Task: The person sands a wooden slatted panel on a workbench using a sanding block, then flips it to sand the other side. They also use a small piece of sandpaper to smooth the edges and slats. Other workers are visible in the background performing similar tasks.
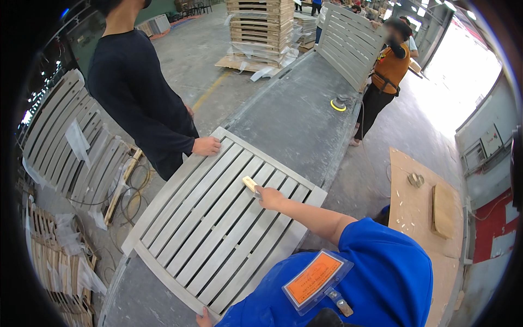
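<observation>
A grey slatted wooden panel (218, 218) lies flat on the long grey workbench (294, 114) before me. My right hand (268, 196) is stretched out over its far slats and grips a small pale sanding block (249, 183) pressed on a slat. My left hand (204, 319) shows only at the bottom edge, fingers resting on the panel's near rim. A person in a dark top stands at the left, their hand (207, 146) laid on the panel's far left corner.
Another person in an orange vest (390, 68) stands by the bench's far right, near a slatted panel (348, 43) propped up and a round sander (339, 103). Stacked slatted panels (71, 141) at the left. Wooden board table (419, 218) at the right. Pallet stack (261, 24) behind.
</observation>
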`<act>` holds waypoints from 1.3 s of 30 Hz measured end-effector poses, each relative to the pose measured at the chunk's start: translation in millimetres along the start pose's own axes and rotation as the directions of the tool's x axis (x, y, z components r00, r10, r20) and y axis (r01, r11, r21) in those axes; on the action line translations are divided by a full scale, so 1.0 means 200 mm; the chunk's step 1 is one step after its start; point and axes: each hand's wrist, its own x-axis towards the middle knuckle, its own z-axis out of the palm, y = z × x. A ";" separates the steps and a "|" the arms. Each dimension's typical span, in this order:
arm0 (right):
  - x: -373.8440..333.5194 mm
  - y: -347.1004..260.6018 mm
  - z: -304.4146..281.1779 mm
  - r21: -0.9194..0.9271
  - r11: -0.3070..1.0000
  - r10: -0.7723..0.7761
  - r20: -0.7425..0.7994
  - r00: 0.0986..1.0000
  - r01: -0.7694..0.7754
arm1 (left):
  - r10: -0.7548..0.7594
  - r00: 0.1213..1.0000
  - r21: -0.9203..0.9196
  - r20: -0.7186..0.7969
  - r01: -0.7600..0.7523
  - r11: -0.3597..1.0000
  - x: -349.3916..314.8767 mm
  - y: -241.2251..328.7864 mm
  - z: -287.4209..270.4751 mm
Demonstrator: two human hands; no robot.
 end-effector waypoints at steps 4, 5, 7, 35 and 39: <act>0.02 0.04 0.05 -0.056 0.998 0.025 -0.025 0.999 -0.027 | 0.092 0.955 -0.574 0.282 0.091 0.813 0.01 -0.05 -0.04; 0.02 0.05 0.07 -0.041 0.999 0.036 -0.015 0.999 -0.037 | 0.019 0.976 -0.572 0.219 0.112 0.813 0.03 -0.06 -0.04; 0.03 0.06 0.11 -0.069 0.997 -0.026 -0.114 0.993 0.018 | 0.082 0.996 -0.353 -0.034 -0.089 0.931 0.05 -0.13 -0.04; 0.26 -0.83 0.59 -0.222 0.898 -0.352 0.153 0.923 0.380 | 0.168 0.734 0.383 -0.658 0.134 0.914 -0.01 0.03 0.19; 0.30 -0.85 0.70 -0.215 0.814 -0.516 0.156 0.842 0.539 | 0.176 0.729 0.404 -0.661 0.148 0.903 -0.01 0.02 0.18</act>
